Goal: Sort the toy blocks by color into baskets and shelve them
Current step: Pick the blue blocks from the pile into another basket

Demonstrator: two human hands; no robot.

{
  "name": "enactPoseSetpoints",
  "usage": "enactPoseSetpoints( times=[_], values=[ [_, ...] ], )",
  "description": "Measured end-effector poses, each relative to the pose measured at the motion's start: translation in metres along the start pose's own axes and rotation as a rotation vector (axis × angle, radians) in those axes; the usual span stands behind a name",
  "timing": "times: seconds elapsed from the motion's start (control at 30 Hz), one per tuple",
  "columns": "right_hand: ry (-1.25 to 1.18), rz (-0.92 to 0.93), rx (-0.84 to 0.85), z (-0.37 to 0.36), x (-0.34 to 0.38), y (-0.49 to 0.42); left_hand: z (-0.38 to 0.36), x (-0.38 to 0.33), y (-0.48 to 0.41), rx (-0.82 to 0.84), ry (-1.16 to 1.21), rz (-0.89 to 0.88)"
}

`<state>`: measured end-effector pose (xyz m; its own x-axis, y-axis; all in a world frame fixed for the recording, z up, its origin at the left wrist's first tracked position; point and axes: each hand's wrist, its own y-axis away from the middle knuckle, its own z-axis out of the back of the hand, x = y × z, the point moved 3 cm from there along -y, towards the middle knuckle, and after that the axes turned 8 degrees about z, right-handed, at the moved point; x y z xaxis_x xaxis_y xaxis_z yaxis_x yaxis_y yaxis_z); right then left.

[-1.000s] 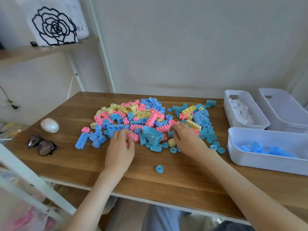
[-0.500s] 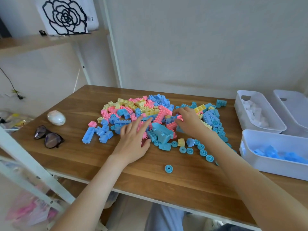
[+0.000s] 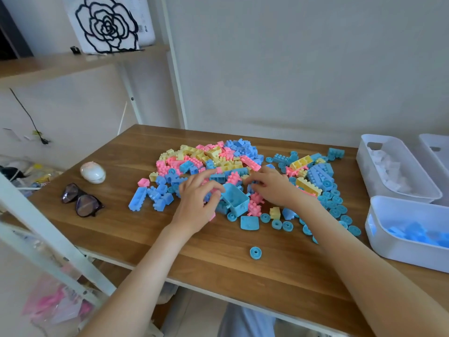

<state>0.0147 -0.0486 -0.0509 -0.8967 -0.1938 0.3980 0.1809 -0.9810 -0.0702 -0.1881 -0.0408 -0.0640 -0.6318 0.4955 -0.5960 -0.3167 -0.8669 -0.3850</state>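
Left hand (image 3: pixel 196 203) and right hand (image 3: pixel 272 188), palms down, fingers curled into the block pile (image 3: pixel 233 166) mid-table (image 3: pixel 218 268); whether either grips a block cannot be told. Near basket (image 3: pixel 398 249) holds blue blocks; the one behind (image 3: pixel 364 152) holds white blocks. Smooth white plastic tubs, studded pastel bricks, wood-grain top.

1. The table (image 3: pixel 136 229) looks like brown wood, smooth with a soft shine.
2. The blocks (image 3: pixel 218 161) on the table look like smooth, matt plastic.
3. The baskets (image 3: pixel 398 249) at the table's right end look like smooth white plastic.
4. The sunglasses (image 3: pixel 81 200) near the table's left edge have dark, glossy lenses.
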Motion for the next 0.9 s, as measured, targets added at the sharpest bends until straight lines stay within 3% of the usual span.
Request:
enactPoseSetpoints(
  times=[0.3,0.4,0.53,0.67,0.83,0.9],
  values=[
    [0.045,-0.047,0.157,0.014,-0.008,0.011,-0.002,-0.022,-0.066,0.166,-0.253,0.185],
    [0.025,-0.038,0.177,0.017,-0.008,0.015,-0.011,-0.02,-0.072,0.299,-0.408,0.143],
    [-0.016,-0.041,0.105,0.02,-0.012,0.014,-0.015,-0.016,-0.071,0.373,-0.469,0.135],
    [0.027,-0.042,0.07,0.018,-0.016,0.011,-0.011,-0.017,-0.071,0.347,-0.485,0.128],
    [-0.022,-0.017,-0.146,0.023,-0.007,0.012,-0.015,-0.017,-0.064,0.298,-0.468,0.113],
    [0.05,0.005,-0.131,0.024,0.0,0.012,-0.017,-0.018,-0.061,0.308,-0.463,0.109]
  ],
)
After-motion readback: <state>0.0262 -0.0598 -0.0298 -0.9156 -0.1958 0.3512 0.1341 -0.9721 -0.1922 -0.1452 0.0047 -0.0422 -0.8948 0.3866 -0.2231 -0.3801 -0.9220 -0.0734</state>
